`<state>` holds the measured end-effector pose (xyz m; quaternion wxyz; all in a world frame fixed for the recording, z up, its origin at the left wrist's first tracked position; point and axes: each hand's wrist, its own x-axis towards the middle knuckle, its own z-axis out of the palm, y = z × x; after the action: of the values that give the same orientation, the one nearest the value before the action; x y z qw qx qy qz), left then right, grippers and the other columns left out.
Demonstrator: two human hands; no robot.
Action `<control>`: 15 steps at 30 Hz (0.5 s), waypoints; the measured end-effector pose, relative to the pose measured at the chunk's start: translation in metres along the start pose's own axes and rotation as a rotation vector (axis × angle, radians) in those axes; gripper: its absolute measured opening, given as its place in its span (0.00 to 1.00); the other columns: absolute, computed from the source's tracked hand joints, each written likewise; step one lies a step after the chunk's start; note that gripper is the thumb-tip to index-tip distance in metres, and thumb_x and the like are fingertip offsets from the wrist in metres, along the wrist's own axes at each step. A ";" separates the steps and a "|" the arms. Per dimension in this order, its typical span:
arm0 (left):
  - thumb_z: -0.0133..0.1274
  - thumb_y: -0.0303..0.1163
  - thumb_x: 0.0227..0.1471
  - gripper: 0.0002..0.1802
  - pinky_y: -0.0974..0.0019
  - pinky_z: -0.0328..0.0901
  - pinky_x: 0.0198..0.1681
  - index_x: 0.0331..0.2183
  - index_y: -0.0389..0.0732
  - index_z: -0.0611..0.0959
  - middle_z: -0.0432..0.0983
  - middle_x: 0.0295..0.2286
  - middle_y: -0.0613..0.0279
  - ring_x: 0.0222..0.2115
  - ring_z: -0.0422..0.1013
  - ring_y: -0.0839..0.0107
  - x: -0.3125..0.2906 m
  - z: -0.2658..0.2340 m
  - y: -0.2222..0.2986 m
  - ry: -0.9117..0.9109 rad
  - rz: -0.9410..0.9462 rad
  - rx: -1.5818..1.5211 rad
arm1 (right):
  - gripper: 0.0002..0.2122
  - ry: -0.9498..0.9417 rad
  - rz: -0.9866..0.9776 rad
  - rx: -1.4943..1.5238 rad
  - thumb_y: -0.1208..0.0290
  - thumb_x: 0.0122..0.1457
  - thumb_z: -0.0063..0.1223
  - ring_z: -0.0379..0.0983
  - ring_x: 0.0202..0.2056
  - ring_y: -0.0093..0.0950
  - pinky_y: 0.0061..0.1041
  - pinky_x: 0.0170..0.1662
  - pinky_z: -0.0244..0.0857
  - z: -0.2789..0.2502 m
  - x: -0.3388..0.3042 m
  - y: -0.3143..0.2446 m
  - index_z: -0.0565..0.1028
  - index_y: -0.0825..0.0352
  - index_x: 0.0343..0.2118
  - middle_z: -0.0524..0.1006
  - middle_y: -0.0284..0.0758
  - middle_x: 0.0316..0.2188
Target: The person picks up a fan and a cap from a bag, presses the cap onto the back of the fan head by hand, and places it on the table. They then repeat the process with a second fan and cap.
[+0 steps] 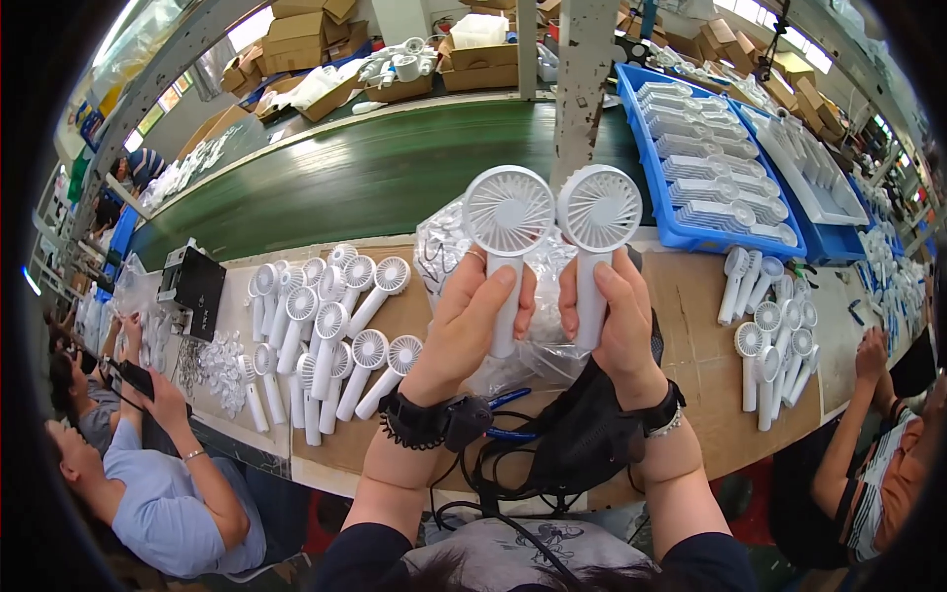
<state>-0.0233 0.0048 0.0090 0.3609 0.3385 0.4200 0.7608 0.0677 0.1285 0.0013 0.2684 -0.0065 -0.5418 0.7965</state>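
Two white handheld fans are held upright side by side over the table, their round grilles almost touching. My left hand (478,311) is closed around the handle of the left fan (508,212). The right fan (599,212) has its handle gripped in my right hand (617,316). Behind and below them lies a clear plastic bag (444,247) with small white parts in it. A pile of similar white fans (330,321) rests on the cardboard to the left. Another group of fans (774,340) lies to the right.
Beyond the table runs a green conveyor belt (345,178). Blue trays (681,232) of white parts stand at the far right. A black box (192,291) and loose clear parts (225,370) sit at left. Black cables and a dark bag (582,434) lie before me. People sit on both sides.
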 end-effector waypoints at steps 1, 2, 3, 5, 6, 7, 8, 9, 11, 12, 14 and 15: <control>0.35 0.30 0.54 0.16 0.77 0.58 0.23 0.45 0.37 0.60 0.63 0.24 0.65 0.20 0.60 0.80 0.000 -0.002 0.001 0.008 -0.004 0.005 | 0.19 -0.001 0.002 -0.006 0.62 0.55 0.34 0.60 0.15 0.20 0.16 0.16 0.56 0.001 0.001 0.001 0.59 0.73 0.43 0.65 0.35 0.19; 0.35 0.30 0.53 0.16 0.77 0.58 0.23 0.45 0.37 0.60 0.63 0.23 0.65 0.20 0.60 0.80 0.000 -0.002 0.002 0.016 -0.008 0.010 | 0.19 -0.003 0.003 -0.013 0.62 0.55 0.34 0.60 0.15 0.20 0.16 0.16 0.55 0.001 0.001 0.001 0.59 0.74 0.43 0.65 0.35 0.19; 0.35 0.30 0.53 0.16 0.77 0.58 0.23 0.45 0.37 0.60 0.63 0.23 0.65 0.20 0.60 0.80 0.001 -0.002 0.001 0.013 -0.011 0.008 | 0.19 0.001 0.003 -0.014 0.62 0.55 0.34 0.60 0.15 0.20 0.16 0.16 0.55 0.000 0.001 0.002 0.59 0.74 0.43 0.65 0.35 0.19; 0.35 0.30 0.53 0.16 0.77 0.58 0.22 0.44 0.36 0.61 0.64 0.23 0.65 0.19 0.60 0.80 0.003 -0.003 -0.001 0.000 -0.005 0.023 | 0.19 0.017 -0.002 -0.013 0.62 0.55 0.34 0.60 0.14 0.20 0.16 0.16 0.55 -0.001 0.002 0.003 0.60 0.74 0.43 0.64 0.35 0.18; 0.35 0.30 0.53 0.16 0.77 0.58 0.22 0.44 0.36 0.61 0.64 0.23 0.65 0.19 0.60 0.80 0.003 -0.002 -0.001 -0.005 -0.001 0.032 | 0.19 0.022 -0.005 -0.012 0.62 0.55 0.34 0.59 0.14 0.20 0.16 0.16 0.55 -0.002 0.003 0.003 0.61 0.74 0.43 0.64 0.35 0.18; 0.35 0.30 0.53 0.16 0.77 0.58 0.22 0.44 0.36 0.61 0.64 0.23 0.65 0.19 0.60 0.80 0.004 -0.002 -0.001 -0.005 0.000 0.033 | 0.19 0.021 -0.006 -0.012 0.62 0.55 0.34 0.59 0.14 0.20 0.16 0.16 0.55 -0.002 0.003 0.002 0.61 0.74 0.43 0.64 0.35 0.18; 0.35 0.30 0.53 0.16 0.77 0.58 0.22 0.44 0.36 0.61 0.64 0.23 0.65 0.19 0.60 0.80 0.003 -0.002 -0.002 -0.007 0.004 0.035 | 0.19 0.027 -0.010 -0.015 0.62 0.55 0.34 0.59 0.14 0.20 0.16 0.16 0.55 -0.002 0.002 0.003 0.61 0.74 0.43 0.64 0.35 0.18; 0.35 0.30 0.53 0.16 0.77 0.58 0.22 0.44 0.36 0.61 0.64 0.23 0.65 0.19 0.60 0.80 0.002 -0.002 -0.003 -0.009 0.008 0.038 | 0.19 0.033 -0.015 -0.017 0.62 0.55 0.34 0.59 0.14 0.20 0.16 0.16 0.55 -0.001 0.001 0.003 0.61 0.74 0.43 0.64 0.35 0.18; 0.35 0.30 0.53 0.16 0.77 0.58 0.22 0.44 0.36 0.61 0.64 0.23 0.65 0.19 0.60 0.81 0.001 -0.003 -0.004 -0.008 0.015 0.042 | 0.19 0.033 -0.019 -0.018 0.62 0.55 0.34 0.59 0.14 0.20 0.16 0.16 0.55 -0.001 0.000 0.004 0.60 0.74 0.43 0.64 0.35 0.18; 0.35 0.30 0.53 0.16 0.77 0.58 0.22 0.44 0.36 0.61 0.64 0.23 0.65 0.19 0.60 0.81 0.001 -0.004 -0.004 -0.008 0.012 0.032 | 0.19 0.039 -0.013 -0.017 0.62 0.55 0.34 0.59 0.14 0.20 0.16 0.16 0.55 -0.001 0.000 0.005 0.60 0.74 0.43 0.64 0.35 0.18; 0.36 0.30 0.53 0.16 0.77 0.58 0.22 0.44 0.36 0.61 0.64 0.23 0.65 0.19 0.60 0.81 -0.001 -0.005 -0.002 0.000 0.011 0.019 | 0.19 0.040 0.001 -0.009 0.62 0.55 0.34 0.59 0.14 0.20 0.16 0.16 0.55 0.001 0.000 0.005 0.60 0.74 0.43 0.64 0.35 0.17; 0.36 0.30 0.53 0.16 0.77 0.58 0.22 0.44 0.36 0.61 0.64 0.23 0.65 0.19 0.60 0.81 -0.002 -0.004 -0.001 0.009 0.016 0.023 | 0.19 0.030 0.004 -0.005 0.62 0.55 0.34 0.59 0.14 0.20 0.16 0.16 0.55 0.001 0.000 0.005 0.60 0.74 0.43 0.64 0.35 0.17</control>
<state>-0.0255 0.0023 0.0057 0.3489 0.3426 0.4279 0.7601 0.0653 0.1257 -0.0026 0.2748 -0.0203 -0.5396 0.7955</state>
